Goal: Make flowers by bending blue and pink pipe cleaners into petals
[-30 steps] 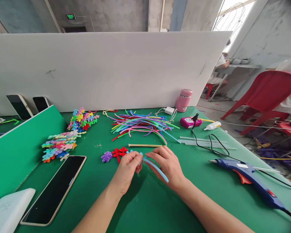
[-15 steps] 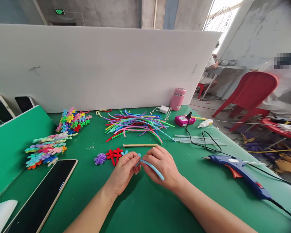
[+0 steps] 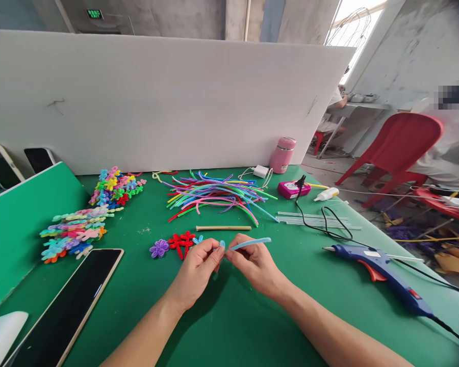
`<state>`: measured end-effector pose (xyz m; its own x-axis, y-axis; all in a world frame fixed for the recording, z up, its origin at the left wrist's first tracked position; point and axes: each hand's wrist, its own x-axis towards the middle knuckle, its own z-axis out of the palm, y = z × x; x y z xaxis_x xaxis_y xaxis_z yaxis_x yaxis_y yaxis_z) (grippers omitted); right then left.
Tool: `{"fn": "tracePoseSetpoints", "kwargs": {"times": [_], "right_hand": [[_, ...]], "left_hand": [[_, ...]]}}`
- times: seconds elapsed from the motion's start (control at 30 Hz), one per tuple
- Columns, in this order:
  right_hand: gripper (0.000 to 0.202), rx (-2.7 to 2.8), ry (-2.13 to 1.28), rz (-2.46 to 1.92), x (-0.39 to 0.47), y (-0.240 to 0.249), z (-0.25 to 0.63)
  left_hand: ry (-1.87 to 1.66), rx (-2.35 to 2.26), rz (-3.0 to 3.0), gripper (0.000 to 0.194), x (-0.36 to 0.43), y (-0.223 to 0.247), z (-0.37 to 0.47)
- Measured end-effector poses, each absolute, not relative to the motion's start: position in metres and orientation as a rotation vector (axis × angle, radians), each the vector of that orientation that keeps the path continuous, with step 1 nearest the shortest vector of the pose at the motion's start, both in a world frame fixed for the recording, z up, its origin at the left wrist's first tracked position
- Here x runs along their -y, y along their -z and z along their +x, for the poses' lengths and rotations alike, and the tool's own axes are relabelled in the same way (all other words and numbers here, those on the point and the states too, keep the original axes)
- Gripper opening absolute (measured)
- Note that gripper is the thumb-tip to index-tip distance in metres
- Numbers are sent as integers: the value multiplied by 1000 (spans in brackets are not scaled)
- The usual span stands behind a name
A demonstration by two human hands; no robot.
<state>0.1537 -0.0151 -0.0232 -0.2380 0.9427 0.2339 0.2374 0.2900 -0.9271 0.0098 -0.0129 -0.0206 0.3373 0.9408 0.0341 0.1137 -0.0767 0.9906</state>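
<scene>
A green table [image 3: 229, 331] bears a loose heap of coloured fuzzy stems [image 3: 218, 193], and nearer, the left hand [image 3: 194, 272] and right hand [image 3: 258, 266] pinch with closed fingertips. Between them, above the table, is a light-blue stem [image 3: 254, 241], its left part mostly hidden by fingers, seemingly one piece. Red shapes [image 3: 181, 243] and a smaller purple flower [image 3: 159, 248] lie beyond the left hand.

Red chair [image 3: 400, 140], bright window [image 3: 361, 28], grey walls [image 3: 179, 18]
</scene>
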Motion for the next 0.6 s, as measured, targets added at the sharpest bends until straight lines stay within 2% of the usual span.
{"fn": "tracePoseSetpoints", "kwargs": {"times": [0.13,0.27,0.47,0.6], "right_hand": [[17,1290,-1489,-1101,13,20,150],[15,1007,-1747,-1131,14,17,148],[20,1045,-1741,-1016,19,17,150],[22,1128,-1687,-947,20,16,148]], "left_hand": [[-911,-1064,1699,27,14,15,8],[-923,-1052,1642,26,14,14,8],[-1000,-793,1101,30,10,24,10],[-1011,-739,991,34,11,26,11]]}}
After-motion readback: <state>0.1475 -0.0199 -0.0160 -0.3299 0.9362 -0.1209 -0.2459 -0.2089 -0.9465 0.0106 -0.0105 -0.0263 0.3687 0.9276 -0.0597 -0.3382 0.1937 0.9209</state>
